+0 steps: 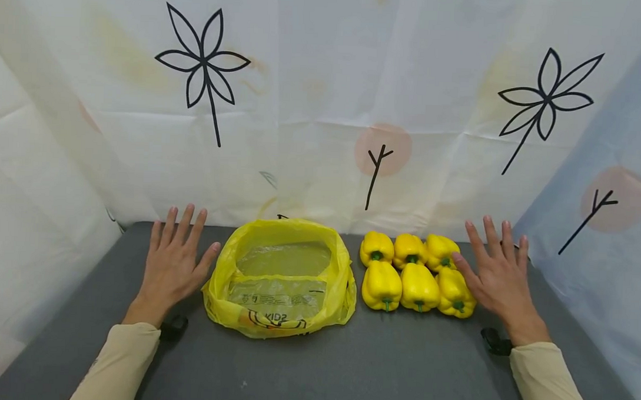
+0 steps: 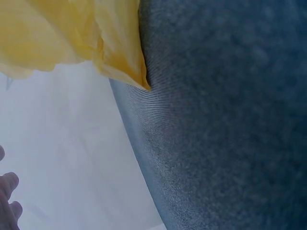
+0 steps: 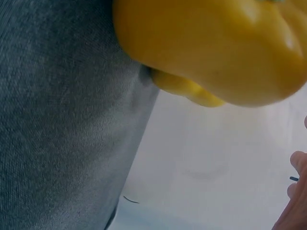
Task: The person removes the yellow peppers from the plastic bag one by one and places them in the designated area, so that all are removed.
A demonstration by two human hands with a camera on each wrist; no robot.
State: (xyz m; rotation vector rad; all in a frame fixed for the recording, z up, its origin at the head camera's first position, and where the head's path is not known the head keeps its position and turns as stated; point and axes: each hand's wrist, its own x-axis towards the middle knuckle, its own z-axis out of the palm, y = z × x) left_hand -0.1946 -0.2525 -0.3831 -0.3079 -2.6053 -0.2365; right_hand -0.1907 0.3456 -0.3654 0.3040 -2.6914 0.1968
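A yellow plastic bag (image 1: 344, 283) sits on the table with its mouth spread wide toward me and printing on its inner side. To its right, several yellow bell peppers (image 1: 382, 286) lie in two rows, their green stems facing me. My left hand (image 1: 174, 268), fingers straight and spread, is just left of the bag and holds nothing. Beside the right end of the peppers is my right hand (image 1: 500, 283), also spread and holding nothing. In the left wrist view a corner of the bag (image 2: 120, 43) shows; a pepper (image 3: 206, 48) looms large in the right wrist view.
The dark grey table (image 1: 314, 376) ends at a white cloth backdrop (image 1: 313, 105) printed with flowers and twigs. More cloth (image 1: 28, 213) hangs along the left, and a bluish side (image 1: 614, 281) along the right. A small black device (image 1: 174, 327) is on my left wrist, another (image 1: 496, 341) on my right.
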